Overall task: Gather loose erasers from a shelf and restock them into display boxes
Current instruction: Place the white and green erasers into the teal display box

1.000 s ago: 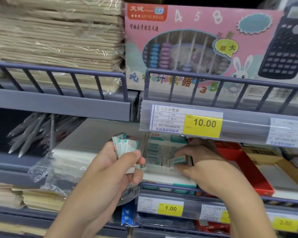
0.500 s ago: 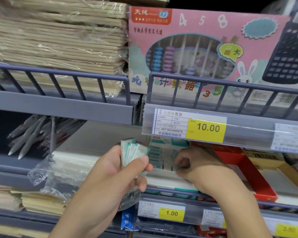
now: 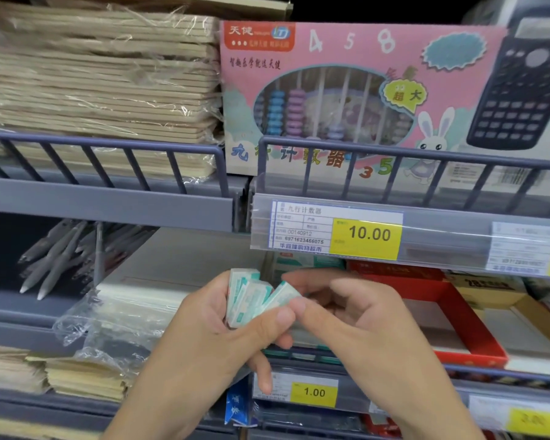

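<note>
In front of the lower shelf (image 3: 178,249), the left hand (image 3: 210,338) clamps a fanned bundle of erasers (image 3: 246,296) upright, likely as a ready supply, while the right hand (image 3: 346,312) pinches one eraser (image 3: 283,293) against it.

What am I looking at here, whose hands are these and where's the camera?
There is no machine here: a person wears a camera on the head, looking forward and down at store shelves. The left hand holds a small bunch of wrapped erasers. The right hand pinches one eraser at the edge of that bunch. Behind the hands sits a box of erasers, mostly hidden, with a red box to its right. On the shelf above stand a pink abacus box and wrapped notebooks. Pens lie at the left. Yellow price tags line the shelf edges.
</note>
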Demonstrator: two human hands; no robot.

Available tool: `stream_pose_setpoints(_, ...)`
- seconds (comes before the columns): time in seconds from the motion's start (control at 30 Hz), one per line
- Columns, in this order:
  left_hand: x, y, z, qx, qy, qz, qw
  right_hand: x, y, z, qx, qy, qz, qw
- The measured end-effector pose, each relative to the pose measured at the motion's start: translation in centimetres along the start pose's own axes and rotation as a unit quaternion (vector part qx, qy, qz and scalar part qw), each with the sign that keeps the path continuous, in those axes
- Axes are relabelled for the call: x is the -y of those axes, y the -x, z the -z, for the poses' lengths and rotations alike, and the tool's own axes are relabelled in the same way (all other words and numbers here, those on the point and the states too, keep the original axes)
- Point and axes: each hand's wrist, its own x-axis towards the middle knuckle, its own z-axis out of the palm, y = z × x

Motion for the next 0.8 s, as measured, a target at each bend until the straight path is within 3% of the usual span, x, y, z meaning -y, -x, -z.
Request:
stream_pose_setpoints(0.27,0.4,0.2,0.9,-0.008,-0.017,0.007,1.000,-0.5,-0.2,-0.4,-0.049,-0.158,0.015,0.986)
stream_pose_setpoints(0.43,0.9,0.1,1.0,-0.007,-0.012,-0.009,1.000,-0.8,-0.1,-0.7,-0.015,-0.200,-0.021,0.979)
stream_pose_setpoints(0.6,1.1,-0.1,0.7,-0.027,0.008,-0.024,0.999,-1.1,-0.2,-1.0,-0.050,-0.244,-0.015,0.968)
stream_pose_setpoints(0.67,0.9,-0.1,0.8,-0.045,0.032,-0.013,0.998,-0.9,-0.3,-0.7,-0.085,-0.207,-0.017,0.974)
stream_pose_setpoints(0.8,0.6,-0.3,1.3,-0.065,0.082,-0.014,0.994,-0.7,-0.6,0.5,-0.139,0.029,-0.061,0.988)
